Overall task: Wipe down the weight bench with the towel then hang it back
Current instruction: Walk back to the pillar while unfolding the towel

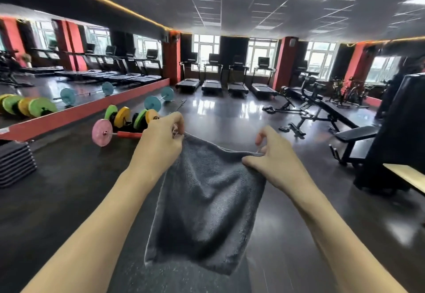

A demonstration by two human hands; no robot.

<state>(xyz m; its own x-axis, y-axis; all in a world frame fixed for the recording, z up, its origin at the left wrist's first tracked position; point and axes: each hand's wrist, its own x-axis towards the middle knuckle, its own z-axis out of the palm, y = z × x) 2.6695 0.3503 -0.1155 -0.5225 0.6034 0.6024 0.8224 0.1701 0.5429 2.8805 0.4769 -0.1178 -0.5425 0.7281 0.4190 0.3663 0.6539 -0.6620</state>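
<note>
Dangling from both hands: nubby grey towel [204,203]

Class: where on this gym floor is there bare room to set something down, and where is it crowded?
Bare: the dark floor between the treadmills and the towel. Crowded: the barbells by the mirror, the benches on the right.

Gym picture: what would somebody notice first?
First, the dark grey terry towel hanging in the middle, its top corners pinched by the left hand and right hand. Next, the bright pink, yellow, green and blue round weight plates on the floor at left, beside the mirror wall.
</note>
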